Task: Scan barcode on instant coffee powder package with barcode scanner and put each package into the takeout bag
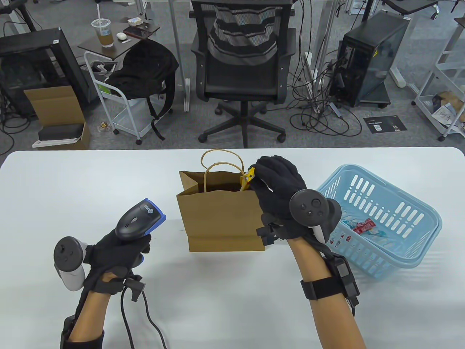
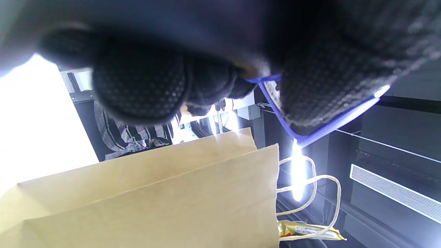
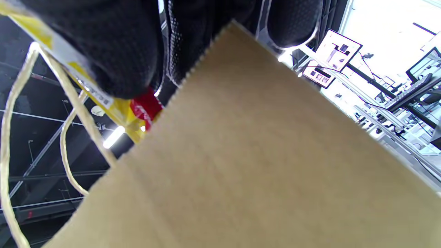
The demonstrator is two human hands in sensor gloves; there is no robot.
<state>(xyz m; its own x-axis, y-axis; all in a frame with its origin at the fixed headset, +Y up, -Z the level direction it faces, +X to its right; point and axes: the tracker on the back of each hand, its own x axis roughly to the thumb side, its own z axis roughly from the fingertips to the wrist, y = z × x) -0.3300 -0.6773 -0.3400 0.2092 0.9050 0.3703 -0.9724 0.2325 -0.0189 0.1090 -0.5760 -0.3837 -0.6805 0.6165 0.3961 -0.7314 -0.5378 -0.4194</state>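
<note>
Two gloved hands of mine work over a plain white table [image 1: 65,181] with rounded far corners. My right hand [image 1: 276,189] hangs at the right end of the mouth of an upright brown paper takeout bag with twisted cord handles [image 1: 218,218], its grip pinching a yellow instant coffee powder package with a red patch [image 1: 248,179], which sits partly inside the opening and just beside the handles. My left hand [image 1: 116,254] is well apart to the left of the bag, its grip curled round the handle of a grey and blue barcode scanner [image 1: 140,218], whose black cable trails off toward the near table edge. Right of the bag, just beside my right wrist, stands a light blue slotted plastic basket [image 1: 410,225] with a few red and pale packages [image 1: 363,227] lying in its bottom.

Beyond the table the room is a grey-floored office: a black mesh swivel chair [image 1: 243,69], a black backpack on a white wire cart [image 1: 145,69], a dark computer tower [image 1: 370,54], tangled cables, a cardboard box, and a small side table carrying an iced drink in a clear cup.

The print on the package and the scanner label is too small to read.
</note>
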